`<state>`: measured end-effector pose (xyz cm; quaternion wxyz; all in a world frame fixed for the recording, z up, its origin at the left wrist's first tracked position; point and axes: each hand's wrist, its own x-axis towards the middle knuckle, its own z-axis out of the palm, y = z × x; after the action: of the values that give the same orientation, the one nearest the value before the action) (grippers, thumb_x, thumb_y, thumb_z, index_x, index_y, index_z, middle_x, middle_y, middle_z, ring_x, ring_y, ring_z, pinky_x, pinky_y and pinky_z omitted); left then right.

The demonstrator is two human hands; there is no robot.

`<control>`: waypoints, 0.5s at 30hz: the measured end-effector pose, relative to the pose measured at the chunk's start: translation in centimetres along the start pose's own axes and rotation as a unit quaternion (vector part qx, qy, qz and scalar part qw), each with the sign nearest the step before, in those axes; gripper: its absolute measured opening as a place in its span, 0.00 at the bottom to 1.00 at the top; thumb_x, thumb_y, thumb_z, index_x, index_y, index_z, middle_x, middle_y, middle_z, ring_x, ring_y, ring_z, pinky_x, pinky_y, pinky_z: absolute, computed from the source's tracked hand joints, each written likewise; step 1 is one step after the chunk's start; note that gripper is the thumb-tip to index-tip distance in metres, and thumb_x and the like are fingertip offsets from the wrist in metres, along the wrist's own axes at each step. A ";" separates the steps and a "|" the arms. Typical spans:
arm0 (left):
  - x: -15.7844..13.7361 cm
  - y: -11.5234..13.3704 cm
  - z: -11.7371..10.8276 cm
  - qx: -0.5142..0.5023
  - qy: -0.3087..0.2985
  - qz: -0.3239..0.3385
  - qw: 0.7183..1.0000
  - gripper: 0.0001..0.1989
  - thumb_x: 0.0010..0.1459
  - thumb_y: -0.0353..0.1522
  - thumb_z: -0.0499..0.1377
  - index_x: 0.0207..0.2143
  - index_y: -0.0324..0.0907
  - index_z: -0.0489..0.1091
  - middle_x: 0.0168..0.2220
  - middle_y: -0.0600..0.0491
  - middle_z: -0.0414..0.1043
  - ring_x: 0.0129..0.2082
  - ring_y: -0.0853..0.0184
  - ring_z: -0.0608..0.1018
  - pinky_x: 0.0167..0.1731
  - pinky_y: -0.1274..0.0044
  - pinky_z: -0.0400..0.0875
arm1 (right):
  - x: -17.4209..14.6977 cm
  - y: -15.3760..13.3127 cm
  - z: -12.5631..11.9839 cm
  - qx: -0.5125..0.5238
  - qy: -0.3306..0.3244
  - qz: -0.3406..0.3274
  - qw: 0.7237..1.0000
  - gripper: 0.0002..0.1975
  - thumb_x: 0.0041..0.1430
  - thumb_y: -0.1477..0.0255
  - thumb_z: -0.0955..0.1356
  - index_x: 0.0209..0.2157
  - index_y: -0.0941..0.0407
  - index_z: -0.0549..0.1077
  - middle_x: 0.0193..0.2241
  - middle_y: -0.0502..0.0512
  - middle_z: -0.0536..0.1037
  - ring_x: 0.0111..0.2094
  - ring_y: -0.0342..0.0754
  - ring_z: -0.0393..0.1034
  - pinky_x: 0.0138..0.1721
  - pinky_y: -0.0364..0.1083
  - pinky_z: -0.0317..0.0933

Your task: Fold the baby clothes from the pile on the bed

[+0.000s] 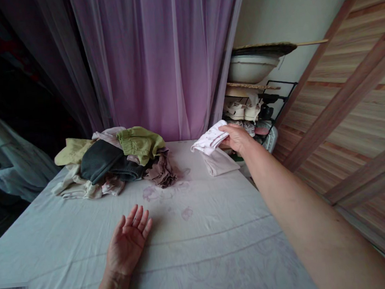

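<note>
- The right hand (237, 137) has a narrow grip, pinching the right end of a white, faintly patterned, folded cloth (210, 137); which digits lie on top is hard to tell.
- That white cloth is held over the far right part of a pale, floral-patterned sheet (203, 233), overlapping in view a pale pinkish, flat-folded cloth (219, 163); whether the two touch is unclear.
- The left hand (129, 244) is palm up with fingers loosely curled, its grip wide and holding nothing, nearer the wearer and well apart from all the cloths.
- Done, as far as it shows: these two pieces at the right look neatly folded.
- Left loose: a crumpled heap at the far left, with an olive-green garment with a gathered edge (141, 142), a dark charcoal garment (101, 160), a pale yellow cloth (73, 148), a wrinkled brown cloth (161, 170) and cream-coloured cloth (81, 188) along its near side.
- By that count, far more seems unfolded than folded, which suggests an early stage.
- The heap's lower layers are hidden, so its pieces cannot be counted; the white cloth covers part of the pinkish one.
- The right forearm (284, 195) hides some of the sheet's right edge, both arms are cut off by the frame, and the dark left side shows little detail.
</note>
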<state>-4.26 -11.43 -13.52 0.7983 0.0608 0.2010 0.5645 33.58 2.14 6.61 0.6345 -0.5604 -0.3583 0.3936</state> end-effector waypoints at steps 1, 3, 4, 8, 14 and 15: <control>0.0 0.0 0.0 0.002 0.006 0.000 1.000 0.22 0.64 0.33 0.48 0.58 0.45 0.67 0.50 0.47 0.77 0.50 0.60 0.78 0.50 0.65 0.74 | 1.2 0.4 -0.4 0.002 0.025 0.000 1.000 0.06 0.52 0.81 0.68 0.33 0.59 0.71 0.22 0.47 0.75 0.25 0.41 0.71 0.30 0.44 0.71; -0.1 0.0 -0.1 0.006 0.022 0.002 1.000 0.22 0.64 0.33 0.48 0.59 0.46 0.67 0.50 0.47 0.77 0.50 0.59 0.78 0.49 0.65 0.75 | 2.9 2.5 -1.7 -0.006 0.081 0.028 0.996 0.07 0.53 0.81 0.68 0.35 0.59 0.72 0.23 0.47 0.76 0.26 0.42 0.72 0.32 0.45 0.71; -0.1 -0.1 -0.1 0.009 0.027 0.007 1.000 0.22 0.64 0.33 0.48 0.59 0.47 0.66 0.51 0.47 0.77 0.50 0.59 0.78 0.49 0.64 0.75 | 3.4 4.2 -2.6 -0.014 0.103 0.050 0.993 0.07 0.53 0.81 0.68 0.35 0.59 0.72 0.24 0.48 0.76 0.26 0.42 0.72 0.32 0.45 0.72; -0.1 -0.1 -0.1 0.020 0.036 0.015 0.999 0.24 0.64 0.32 0.47 0.62 0.46 0.63 0.52 0.46 0.76 0.50 0.57 0.78 0.49 0.63 0.75 | 3.8 11.6 -6.5 -0.043 0.164 0.131 0.977 0.08 0.50 0.83 0.68 0.33 0.60 0.71 0.24 0.52 0.76 0.28 0.46 0.74 0.32 0.51 0.72; -0.2 -0.2 0.7 0.033 0.081 0.020 0.996 0.25 0.64 0.32 0.46 0.63 0.46 0.62 0.49 0.46 0.77 0.47 0.57 0.80 0.45 0.63 0.77 | 6.1 15.4 -9.6 -0.021 0.226 0.153 0.962 0.10 0.50 0.83 0.68 0.35 0.58 0.71 0.28 0.51 0.77 0.32 0.46 0.75 0.32 0.47 0.73; -0.3 -0.2 0.8 0.035 0.081 0.024 0.996 0.25 0.64 0.32 0.46 0.62 0.46 0.62 0.49 0.46 0.77 0.46 0.57 0.80 0.44 0.63 0.77 | 6.7 15.2 -9.6 -0.008 0.231 0.150 0.961 0.11 0.50 0.84 0.68 0.35 0.58 0.72 0.28 0.51 0.77 0.31 0.45 0.75 0.31 0.46 0.73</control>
<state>-3.83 -11.67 -12.75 0.7632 0.0479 0.2832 0.5788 43.59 5.00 -9.53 0.6294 -0.6883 -0.1171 0.3412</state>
